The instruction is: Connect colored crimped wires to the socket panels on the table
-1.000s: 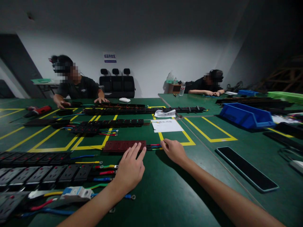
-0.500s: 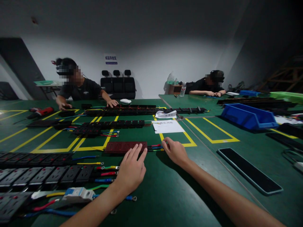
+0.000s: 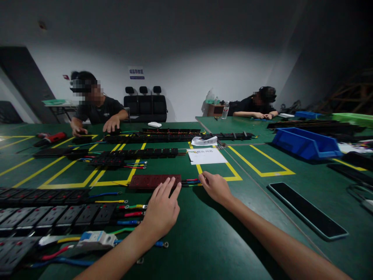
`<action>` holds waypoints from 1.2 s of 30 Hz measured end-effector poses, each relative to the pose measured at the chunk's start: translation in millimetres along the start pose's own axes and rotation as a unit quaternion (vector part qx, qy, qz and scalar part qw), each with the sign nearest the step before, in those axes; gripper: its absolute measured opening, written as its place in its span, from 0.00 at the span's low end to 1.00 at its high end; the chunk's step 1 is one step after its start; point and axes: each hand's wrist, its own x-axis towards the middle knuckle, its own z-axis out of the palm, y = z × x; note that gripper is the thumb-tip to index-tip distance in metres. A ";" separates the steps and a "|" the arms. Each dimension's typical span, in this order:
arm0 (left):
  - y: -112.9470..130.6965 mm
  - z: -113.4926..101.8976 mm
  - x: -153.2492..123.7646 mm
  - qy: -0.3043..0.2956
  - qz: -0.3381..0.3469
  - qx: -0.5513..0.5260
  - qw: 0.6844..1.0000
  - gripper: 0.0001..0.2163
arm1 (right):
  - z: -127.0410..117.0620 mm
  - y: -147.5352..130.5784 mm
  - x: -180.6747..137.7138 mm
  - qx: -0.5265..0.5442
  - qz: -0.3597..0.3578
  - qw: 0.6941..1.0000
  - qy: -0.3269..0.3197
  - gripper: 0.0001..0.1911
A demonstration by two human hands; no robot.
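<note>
A dark red socket strip (image 3: 145, 181) lies on the green table in front of me. My left hand (image 3: 163, 210) rests with its fingers stretched out over the strip's right end. Out of that end come thin red, blue and green-yellow wires (image 3: 190, 181). At their far tips my right hand (image 3: 215, 188) is closed in a pinch; the fingertips partly hide the wire ends. Left of my forearm lie black socket strips (image 3: 62, 216) with coloured wires ending in ring terminals. A white-and-blue breaker (image 3: 97, 239) sits among these wires.
A phone (image 3: 307, 210) lies to the right, below a blue bin (image 3: 304, 144). White paper (image 3: 206, 156) lies beyond my hands. Further back are more black strips (image 3: 145, 152), a red power drill (image 3: 55, 138), a bottle (image 3: 225, 111), and two people seated across the table.
My hands stay almost where they were, the right one's fingertips shifting slightly. Across the table, the left co-worker's hand has drawn back leftward, and a black strip there has slid right.
</note>
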 end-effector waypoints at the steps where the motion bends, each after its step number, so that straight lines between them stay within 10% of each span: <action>1: 0.0 -0.1 0.0 0.000 0.000 0.000 1.000 0.28 | -0.1 0.0 -0.1 0.003 -0.001 1.000 0.000 0.20; 36: -0.9 3.3 -0.5 0.008 -0.004 -0.017 1.000 0.28 | 0.8 0.5 0.1 -0.011 -0.011 1.000 -0.013 0.23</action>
